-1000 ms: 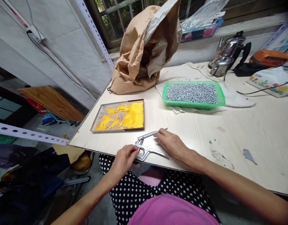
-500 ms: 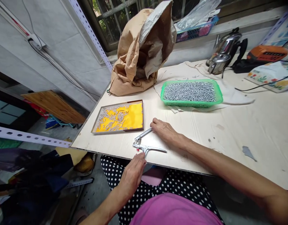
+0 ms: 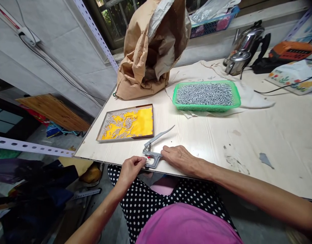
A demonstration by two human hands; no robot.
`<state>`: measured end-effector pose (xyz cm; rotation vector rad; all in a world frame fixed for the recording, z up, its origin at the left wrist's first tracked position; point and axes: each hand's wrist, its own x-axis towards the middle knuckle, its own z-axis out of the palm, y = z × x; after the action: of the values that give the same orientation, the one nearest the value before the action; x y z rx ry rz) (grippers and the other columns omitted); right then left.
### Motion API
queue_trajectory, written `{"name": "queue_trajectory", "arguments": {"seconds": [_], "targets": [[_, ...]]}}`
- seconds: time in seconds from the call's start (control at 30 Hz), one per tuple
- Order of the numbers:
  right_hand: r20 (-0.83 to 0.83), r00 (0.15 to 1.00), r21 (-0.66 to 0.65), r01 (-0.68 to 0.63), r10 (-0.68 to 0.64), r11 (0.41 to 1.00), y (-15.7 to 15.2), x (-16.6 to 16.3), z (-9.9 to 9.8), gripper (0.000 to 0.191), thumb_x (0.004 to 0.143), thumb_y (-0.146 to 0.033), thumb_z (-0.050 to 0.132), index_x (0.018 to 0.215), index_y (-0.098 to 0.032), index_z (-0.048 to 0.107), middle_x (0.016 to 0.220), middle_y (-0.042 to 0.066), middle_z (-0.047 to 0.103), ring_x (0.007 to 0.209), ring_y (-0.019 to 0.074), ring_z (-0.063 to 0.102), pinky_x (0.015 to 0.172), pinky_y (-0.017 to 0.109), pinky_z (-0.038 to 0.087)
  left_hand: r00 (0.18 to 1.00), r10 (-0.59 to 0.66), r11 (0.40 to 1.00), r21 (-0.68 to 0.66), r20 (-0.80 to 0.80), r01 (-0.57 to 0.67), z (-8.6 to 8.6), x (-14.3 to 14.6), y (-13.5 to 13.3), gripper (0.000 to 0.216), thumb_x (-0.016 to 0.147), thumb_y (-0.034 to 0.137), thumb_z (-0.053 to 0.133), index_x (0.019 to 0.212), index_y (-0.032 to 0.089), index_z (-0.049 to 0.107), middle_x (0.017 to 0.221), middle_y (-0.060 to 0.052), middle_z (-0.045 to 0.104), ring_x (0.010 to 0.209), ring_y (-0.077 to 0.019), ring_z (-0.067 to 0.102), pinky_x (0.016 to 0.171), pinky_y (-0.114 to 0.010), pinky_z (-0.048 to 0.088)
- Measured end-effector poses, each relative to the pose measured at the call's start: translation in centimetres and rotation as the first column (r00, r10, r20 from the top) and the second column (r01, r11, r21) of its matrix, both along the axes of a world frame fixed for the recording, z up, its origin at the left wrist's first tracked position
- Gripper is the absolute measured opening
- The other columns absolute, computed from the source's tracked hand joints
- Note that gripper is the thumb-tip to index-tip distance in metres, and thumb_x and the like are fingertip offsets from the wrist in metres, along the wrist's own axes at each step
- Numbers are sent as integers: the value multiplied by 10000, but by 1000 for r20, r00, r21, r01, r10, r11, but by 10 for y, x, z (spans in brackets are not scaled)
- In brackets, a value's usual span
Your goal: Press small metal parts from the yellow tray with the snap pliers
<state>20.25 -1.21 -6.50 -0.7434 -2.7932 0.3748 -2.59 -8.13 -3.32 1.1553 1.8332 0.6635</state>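
Observation:
A grey pair of spring-loaded pliers lies at the table's front edge, its long upper handle raised and a small red part in its jaw. My right hand is closed round the end of the lower handle, palm down on the tabletop. At the jaw's open side, my left hand has thumb and forefinger pinched together by the red part. Whatever is between those fingertips is too small to make out. Just beyond the pliers sits a shallow tray with a yellow bottom and many small metal pins scattered over its left part.
A green basket full of small metal pieces stands on a cloth farther back. Behind the tray rises a large brown paper bag. A metal kettle and an orange tool are at the back right. A grey scrap lies right.
The pliers have turned, with the long handle now pointing away. My right hand has shifted from one handle to the other, nearer me. My left hand has moved left to the jaw and pinches there.

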Motion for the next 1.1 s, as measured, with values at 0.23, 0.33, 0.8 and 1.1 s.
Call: {"name": "queue_trajectory", "arguments": {"seconds": [0.23,0.33,0.8,1.1], "targets": [[-19,1000,52,-13,14,999,-3,5,10,139,934,-54,424,937,-166,506,886,34,575,628,136,463,519,308,151,996,27,995,-98,87,-18,5,9,3,454,642,538,699,795,111,684,506,37,534,412,-74,386,401,-191,258],[-39,999,48,-12,14,999,-3,5,9,99,937,-93,444,936,-170,505,886,33,574,630,136,465,517,308,157,997,30,990,-137,72,-20,3,11,4,397,698,487,691,819,109,667,453,54,502,367,-64,366,376,-181,238],[-43,998,-59,33,-35,998,6,4,-14,101,966,-157,436,922,-172,525,881,28,588,607,124,419,514,296,158,995,-85,923,-371,54,99,8,11,17,311,778,420,692,828,125,610,415,32,559,337,-87,484,385,-159,378],[83,996,-100,44,-36,994,7,5,11,96,981,-243,494,951,-171,549,951,51,598,721,155,506,544,292,213,979,11,874,-478,201,88,10,5,27,411,608,425,802,810,96,659,450,31,566,356,-55,467,381,-145,354]]}}
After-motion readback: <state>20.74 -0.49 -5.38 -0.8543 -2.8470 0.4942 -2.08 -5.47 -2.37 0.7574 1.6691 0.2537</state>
